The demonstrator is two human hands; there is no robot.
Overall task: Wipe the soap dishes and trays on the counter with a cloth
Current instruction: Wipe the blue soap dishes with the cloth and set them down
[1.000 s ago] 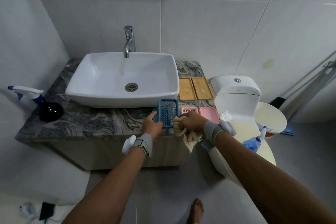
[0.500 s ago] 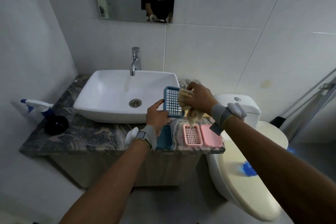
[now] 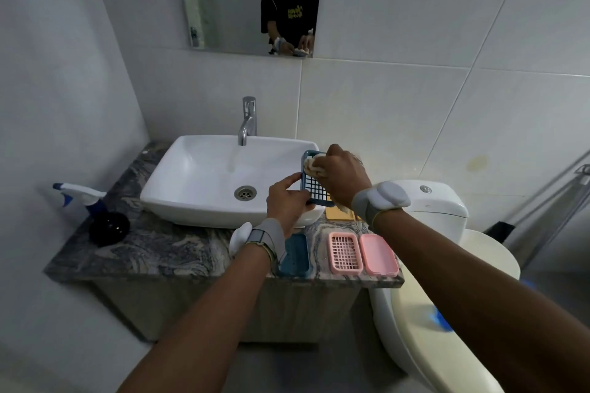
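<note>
Landmark: white sink (image 3: 204, 188) on the marbled surface (image 3: 166, 249).
Left hand (image 3: 285, 202): raised over the sink's right front corner, its grip closed on the lower left edge of the blue grid tray (image 3: 314, 183), thumb on the tray's left side.
Blue grid tray: held off the surface, tilted up, above the sink's right rim.
Right hand (image 3: 343, 177): grip bunched around a pale cloth (image 3: 312, 165), pressing it against the upper part of the blue grid tray.
Blue soap dish (image 3: 295, 254): on the surface in front of the sink's right corner, partly behind the left wrist.
Pink grid tray (image 3: 345, 252): right of the blue soap dish, near the surface's front edge.
Pink soap dish (image 3: 379, 254): just beside the pink grid tray, farther from the sink.
Wooden tray (image 3: 339, 213): right of the sink, mostly hidden under the right wrist.
Spray bottle (image 3: 92, 210): left of the sink.
</note>
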